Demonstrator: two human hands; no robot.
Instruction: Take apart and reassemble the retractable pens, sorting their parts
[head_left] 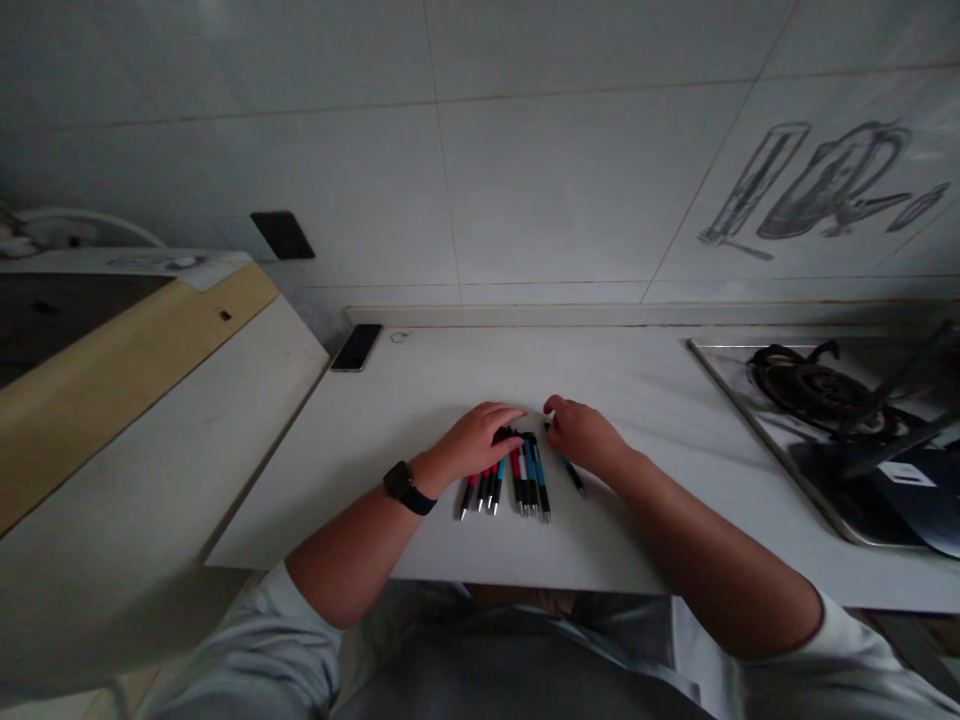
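Kitchen, with a stove burner [814,388]

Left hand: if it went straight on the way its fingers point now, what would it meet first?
Most likely the right hand, whose curled fingers face the left hand across a small gap; heights above the counter are hard to judge.

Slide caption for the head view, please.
Left hand over clustered pens, right hand at a separate pen, on a white countertop beside a stove.
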